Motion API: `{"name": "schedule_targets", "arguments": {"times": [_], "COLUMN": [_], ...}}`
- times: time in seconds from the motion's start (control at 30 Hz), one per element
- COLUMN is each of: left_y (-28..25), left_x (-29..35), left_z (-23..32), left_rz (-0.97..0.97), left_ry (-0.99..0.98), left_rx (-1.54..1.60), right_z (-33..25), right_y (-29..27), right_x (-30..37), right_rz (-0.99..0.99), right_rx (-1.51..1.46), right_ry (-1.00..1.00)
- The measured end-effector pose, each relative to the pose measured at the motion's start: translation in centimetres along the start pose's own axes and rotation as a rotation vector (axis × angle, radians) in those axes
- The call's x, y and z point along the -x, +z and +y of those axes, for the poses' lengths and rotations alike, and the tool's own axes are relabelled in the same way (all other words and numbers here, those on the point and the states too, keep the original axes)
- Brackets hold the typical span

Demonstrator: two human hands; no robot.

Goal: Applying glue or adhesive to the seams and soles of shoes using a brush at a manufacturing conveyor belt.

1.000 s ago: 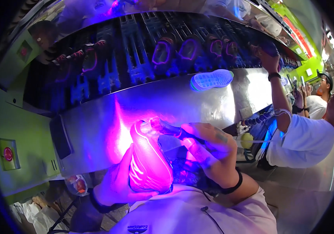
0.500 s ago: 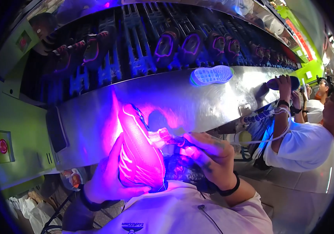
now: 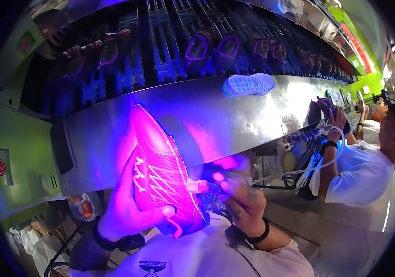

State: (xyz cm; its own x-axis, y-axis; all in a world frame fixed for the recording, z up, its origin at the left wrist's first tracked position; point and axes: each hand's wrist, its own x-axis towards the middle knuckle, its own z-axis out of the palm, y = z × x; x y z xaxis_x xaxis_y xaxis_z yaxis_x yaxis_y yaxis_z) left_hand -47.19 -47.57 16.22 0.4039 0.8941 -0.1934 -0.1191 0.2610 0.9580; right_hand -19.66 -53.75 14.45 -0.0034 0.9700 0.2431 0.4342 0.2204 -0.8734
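My left hand (image 3: 135, 198) is wrapped round a shoe upper (image 3: 160, 166), its thumb across the side and its toe pointing away from me. Pink-violet light floods the upper, so its true colour is hidden. In my right hand (image 3: 243, 201) is a brush (image 3: 199, 186) with a dark handle, pinched between thumb and fingers. The brush's pale bristles touch the lower edge of the upper on its right side. Beyond both hands, a pale sole (image 3: 250, 85) with a gridded face lies on the metal bench.
The metal bench (image 3: 234, 117) runs across in front of me. Behind it a dark slatted conveyor (image 3: 165, 60) carries several shoe uppers. Green cabinet panels (image 3: 19, 138) stand at the left. On the right, a person in a white shirt (image 3: 356, 173) works beside a clear hose (image 3: 294, 172).
The upper has turned in my left hand so more of its side faces up, and my thumb now lies over it. My right hand and the brush have moved lower, along the edge toward the heel.
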Motion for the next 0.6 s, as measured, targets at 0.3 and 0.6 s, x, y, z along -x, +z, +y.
{"name": "schedule_targets", "arguments": {"times": [0.3, 0.6], "left_y": [0.4, -2.4], "left_x": [1.6, 1.1], "left_z": [0.1, -0.4], "left_rz": [0.002, 0.112], "left_ry": [0.011, 0.096], "left_rx": [-0.102, -0.354], "right_z": [-1.4, -0.3], "right_y": [0.6, -0.5], "right_x": [-4.0, -1.3], "right_rz": [0.04, -0.172], "right_rx": [-0.034, -0.029], "right_ry": [0.018, 0.032]}}
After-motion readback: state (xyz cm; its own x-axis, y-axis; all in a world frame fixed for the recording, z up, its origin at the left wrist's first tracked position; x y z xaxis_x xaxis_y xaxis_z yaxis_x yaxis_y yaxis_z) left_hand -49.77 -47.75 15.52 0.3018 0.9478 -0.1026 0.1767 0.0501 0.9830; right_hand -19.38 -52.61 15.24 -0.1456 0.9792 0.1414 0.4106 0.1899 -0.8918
